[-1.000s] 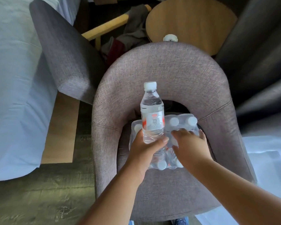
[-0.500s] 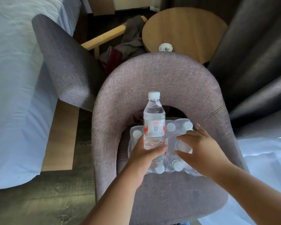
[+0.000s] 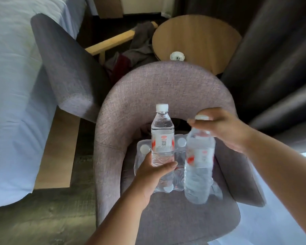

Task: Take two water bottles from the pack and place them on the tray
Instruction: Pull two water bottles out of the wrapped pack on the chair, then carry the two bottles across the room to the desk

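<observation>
While both hands held bottles, no tray showed.
My left grip (image 3: pixel 155 171) clasped an upright bottle (image 3: pixel 162 137); my right grip (image 3: pixel 224 129) pinched a second bottle (image 3: pixel 199 167) hanging above the pack (image 3: pixel 141 152).

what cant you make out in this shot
Head view, the only one:
- Tray: not in frame, so its place is unknown.
- Bottle in the right hand: motion-blurred, label unreadable, cap mostly covered by fingers.
- Pack on the chair: both bottles and the left hand cover it, so the remaining count is unclear.
</observation>
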`<state>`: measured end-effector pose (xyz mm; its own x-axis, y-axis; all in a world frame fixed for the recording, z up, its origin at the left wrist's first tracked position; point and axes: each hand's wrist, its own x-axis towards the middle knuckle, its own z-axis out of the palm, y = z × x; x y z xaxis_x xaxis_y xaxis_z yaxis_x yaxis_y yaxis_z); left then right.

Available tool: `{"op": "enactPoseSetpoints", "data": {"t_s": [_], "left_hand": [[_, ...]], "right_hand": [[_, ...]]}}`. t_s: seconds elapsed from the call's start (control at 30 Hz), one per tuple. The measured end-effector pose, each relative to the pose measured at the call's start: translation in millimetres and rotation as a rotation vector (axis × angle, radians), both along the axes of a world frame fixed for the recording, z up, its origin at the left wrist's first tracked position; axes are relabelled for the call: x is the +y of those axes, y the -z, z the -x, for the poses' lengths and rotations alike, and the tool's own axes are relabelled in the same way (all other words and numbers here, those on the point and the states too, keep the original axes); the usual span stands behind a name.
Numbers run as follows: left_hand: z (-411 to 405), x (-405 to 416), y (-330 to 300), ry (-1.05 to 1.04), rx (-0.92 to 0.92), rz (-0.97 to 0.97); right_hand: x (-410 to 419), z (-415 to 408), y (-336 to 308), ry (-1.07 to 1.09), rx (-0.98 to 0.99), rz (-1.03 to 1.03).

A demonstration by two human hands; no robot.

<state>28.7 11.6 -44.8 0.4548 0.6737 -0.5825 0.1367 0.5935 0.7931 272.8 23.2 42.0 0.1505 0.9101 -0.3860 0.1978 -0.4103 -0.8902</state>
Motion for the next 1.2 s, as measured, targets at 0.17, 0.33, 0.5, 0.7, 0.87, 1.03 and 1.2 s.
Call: {"op": "enactPoseSetpoints", "data": {"t_s": [0.17, 0.33, 0.5, 0.7, 0.87, 1.03, 1.2], "left_hand": [[0.1, -4.1, 4.1, 0.0, -0.003, -0.017], [0.2, -5.0, 7.7, 0.005, -0.034, -0.022], [1.8, -6.3, 6.5, 0.014, -0.032, -0.015], [-0.6, -7.0, 7.8, 0.036, -0.024, -0.023], [-1.2, -7.3, 9.4, 0.015, -0.043, -0.042], [-2.5, -5.9, 4.4, 0.005, -0.026, -0.044], [-2.8, -5.1, -9.1, 0.025, -0.022, 0.034]], "right_hand": [[42.2, 7.4, 60.4, 0.137, -0.143, 0.102], [66.9, 8.2, 66.9, 0.198, -0.18, 0.041], [52.8, 15.0, 53.3, 0.18, -0.31, 0.088], [-50.0, 63.2, 41.5, 0.484, -0.517, 0.006], [-85.7, 92.6, 57.0, 0.335, -0.324, 0.219], [-69.3, 71.4, 59.2, 0.217, 0.131, 0.287], [-73.3, 66.5, 53.8, 0.201, 0.322, 0.259]]}}
